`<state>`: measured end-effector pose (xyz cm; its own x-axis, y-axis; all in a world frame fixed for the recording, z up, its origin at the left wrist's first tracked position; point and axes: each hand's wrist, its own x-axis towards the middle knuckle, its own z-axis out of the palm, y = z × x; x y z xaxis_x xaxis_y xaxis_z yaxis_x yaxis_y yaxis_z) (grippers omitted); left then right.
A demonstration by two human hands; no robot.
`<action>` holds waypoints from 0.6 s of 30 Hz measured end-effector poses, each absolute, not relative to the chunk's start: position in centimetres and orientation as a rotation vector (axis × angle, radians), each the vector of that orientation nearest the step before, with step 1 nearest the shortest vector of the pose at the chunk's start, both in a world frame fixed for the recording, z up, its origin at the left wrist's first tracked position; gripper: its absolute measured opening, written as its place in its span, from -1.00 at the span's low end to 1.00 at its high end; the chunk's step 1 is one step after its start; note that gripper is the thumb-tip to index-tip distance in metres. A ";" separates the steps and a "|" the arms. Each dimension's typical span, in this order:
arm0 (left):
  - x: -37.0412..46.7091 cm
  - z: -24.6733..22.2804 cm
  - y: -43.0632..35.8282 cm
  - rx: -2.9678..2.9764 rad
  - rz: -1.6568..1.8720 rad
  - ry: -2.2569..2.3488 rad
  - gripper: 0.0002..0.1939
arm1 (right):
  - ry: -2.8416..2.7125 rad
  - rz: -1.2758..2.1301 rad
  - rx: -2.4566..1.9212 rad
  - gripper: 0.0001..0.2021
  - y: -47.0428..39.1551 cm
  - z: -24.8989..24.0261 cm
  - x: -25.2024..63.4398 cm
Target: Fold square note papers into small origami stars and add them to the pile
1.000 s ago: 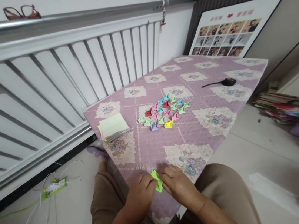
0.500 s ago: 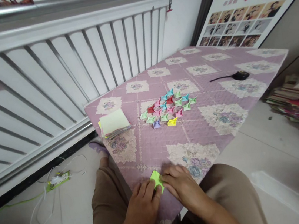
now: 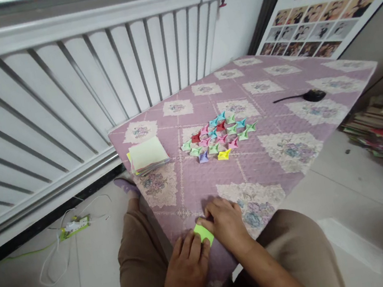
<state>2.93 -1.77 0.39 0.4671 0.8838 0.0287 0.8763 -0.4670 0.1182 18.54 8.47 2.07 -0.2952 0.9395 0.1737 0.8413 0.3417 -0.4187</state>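
A small folded yellow-green paper (image 3: 204,234) lies near the table's front corner, between my two hands. My left hand (image 3: 188,264) presses its fingertips on the paper's left and lower edge. With curled fingers, my right hand (image 3: 226,222) holds the upper right edge, thumb at the top corner. Farther up the table stand several small folded paper figures, among them a yellow one (image 3: 224,155), a purple one (image 3: 203,157) and a red one (image 3: 195,137). To their left is a stack of square paper sheets (image 3: 148,154), pale on top.
The patterned pink tablecloth (image 3: 198,185) covers the table. A black object with a thin handle (image 3: 314,95) lies at the right. A radiator (image 3: 73,99) runs along the left, a photo board (image 3: 317,19) stands behind, and a power strip (image 3: 75,226) is on the floor.
The green paper now shows a plain rectangular face instead of a pointed shape. My right hand's thumb has moved to its top corner. The view has shifted slightly.
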 end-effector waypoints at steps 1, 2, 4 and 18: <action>2.9 0.4 -1.8 2.618 0.135 1.582 -0.55 | -2.233 0.350 -1.569 -0.76 8.5 2.1 18.5; 3.0 0.4 -1.9 2.616 0.138 1.592 -0.54 | -2.238 0.345 -1.570 -0.76 8.6 2.1 18.5; 3.0 0.6 -2.1 2.587 0.143 1.630 -0.53 | -2.240 0.310 -1.577 -0.74 8.6 1.9 18.4; 3.6 1.1 -2.1 2.442 0.193 1.778 -0.56 | -2.211 0.481 -1.440 -0.90 7.6 2.8 20.1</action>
<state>3.57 -2.12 1.12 0.3041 0.9520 0.0358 0.9374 -0.3057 0.1667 20.11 7.56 2.77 -0.3495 0.9189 0.1832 0.7599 0.3924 -0.5183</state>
